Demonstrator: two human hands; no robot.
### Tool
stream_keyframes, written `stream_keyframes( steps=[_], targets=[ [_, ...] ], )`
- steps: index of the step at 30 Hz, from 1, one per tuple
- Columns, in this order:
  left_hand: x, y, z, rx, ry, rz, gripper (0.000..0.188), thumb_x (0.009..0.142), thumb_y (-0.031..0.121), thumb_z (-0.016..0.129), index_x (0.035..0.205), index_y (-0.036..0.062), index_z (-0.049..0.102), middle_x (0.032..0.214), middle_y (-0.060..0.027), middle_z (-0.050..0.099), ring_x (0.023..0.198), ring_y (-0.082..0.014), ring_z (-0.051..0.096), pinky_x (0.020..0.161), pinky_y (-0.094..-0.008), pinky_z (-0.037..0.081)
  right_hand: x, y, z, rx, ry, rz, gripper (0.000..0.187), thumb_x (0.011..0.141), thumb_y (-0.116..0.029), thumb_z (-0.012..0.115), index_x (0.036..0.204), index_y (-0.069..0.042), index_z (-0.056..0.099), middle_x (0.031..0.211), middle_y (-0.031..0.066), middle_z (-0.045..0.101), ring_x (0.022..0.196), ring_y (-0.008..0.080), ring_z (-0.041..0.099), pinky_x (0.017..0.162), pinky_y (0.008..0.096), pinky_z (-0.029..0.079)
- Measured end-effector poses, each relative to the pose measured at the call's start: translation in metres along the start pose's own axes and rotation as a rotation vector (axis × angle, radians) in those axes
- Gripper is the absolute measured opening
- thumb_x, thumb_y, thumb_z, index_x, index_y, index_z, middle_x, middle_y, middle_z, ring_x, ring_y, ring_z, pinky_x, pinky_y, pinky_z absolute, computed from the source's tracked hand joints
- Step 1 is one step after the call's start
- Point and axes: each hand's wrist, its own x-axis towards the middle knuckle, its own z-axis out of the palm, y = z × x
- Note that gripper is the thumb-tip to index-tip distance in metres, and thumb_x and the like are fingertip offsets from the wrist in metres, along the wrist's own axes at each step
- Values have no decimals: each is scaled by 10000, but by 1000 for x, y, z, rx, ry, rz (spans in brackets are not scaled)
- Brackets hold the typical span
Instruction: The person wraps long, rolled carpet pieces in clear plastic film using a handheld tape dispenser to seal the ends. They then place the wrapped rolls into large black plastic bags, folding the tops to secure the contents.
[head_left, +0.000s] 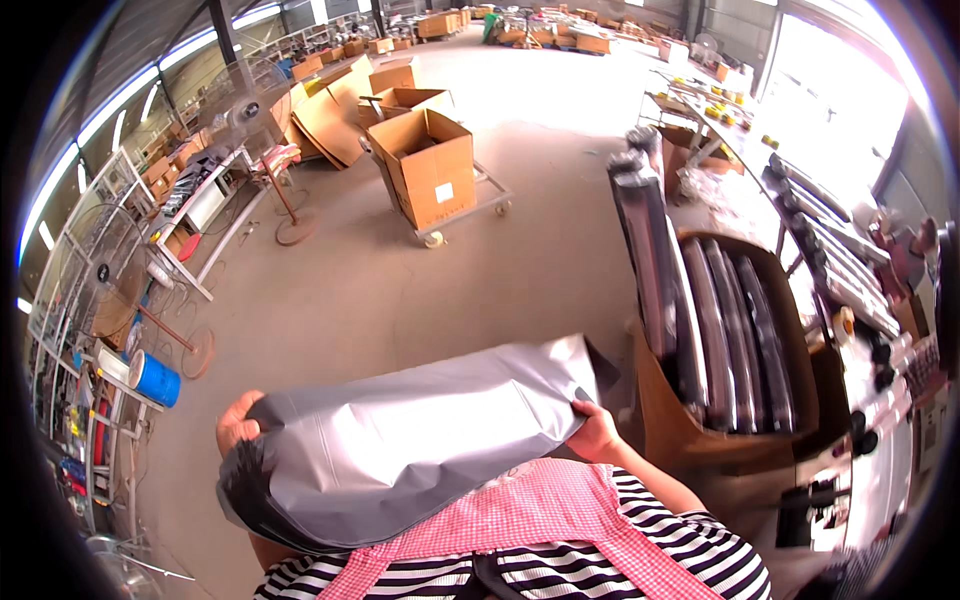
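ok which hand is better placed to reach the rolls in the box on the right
Probably the right hand: it holds the grey package at the end nearer the box and its dark rolls, though it would have to let go. The left hand grips the opposite end, farther away.

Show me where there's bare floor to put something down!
The big bare patch is the floor between the open box, the grey package and the right-hand carton. That carton is crowded with wrapped rolls; the left side is crowded around the blue drum.
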Motion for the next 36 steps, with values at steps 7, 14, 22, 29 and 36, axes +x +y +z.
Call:
stream_keyframes(
  steps=[7, 14, 22, 29, 36],
  targets=[
    [140, 16, 35, 1130, 791, 219, 450, 963, 386, 480, 1130, -11, 611, 1026, -70, 659, 921, -186, 594, 828, -320, 477, 254, -68, 131, -239, -77, 170, 412, 988, -263, 461, 1277, 12, 563, 1295, 177, 618, 1188, 309, 594, 1080, 457, 424],
    [356, 11, 16, 771, 503, 296, 320, 977, 230, 476, 1198, 34, 601, 1028, -108, 645, 858, -229, 614, 802, -337, 498, 426, -139, 275, -370, -221, 164, 431, 1014, -309, 437, 1301, -10, 552, 1247, 197, 633, 1114, 313, 634, 974, 450, 510],
    [736, -139, -110, -1022, -2, -445, 204, 955, 222, 551, 1069, 57, 582, 879, -84, 571, 635, -140, 523, 587, -271, 383, 543, -260, 245, -260, 461, 217, 353, 1009, -233, 413, 1250, -14, 552, 1131, 188, 678, 941, 327, 683, 788, 467, 559],
    [992, -154, -21, -920, -216, -472, 236, 961, 235, 550, 1094, 45, 594, 941, -80, 615, 680, -149, 552, 554, -269, 413, 638, -426, 221, 94, 379, 54, 288, 993, -195, 409, 1176, -31, 560, 987, 176, 657, 848, 336, 649, 714, 466, 554],
    [1138, -174, 126, -829, -249, -532, 319, 975, 342, 536, 1218, 143, 593, 965, -86, 626, 663, -167, 578, 512, -260, 423, 712, -553, 221, -38, 611, 14, 261, 999, -259, 446, 1068, -56, 596, 897, 134, 625, 796, 294, 622, 702, 421, 550]
  ],
)
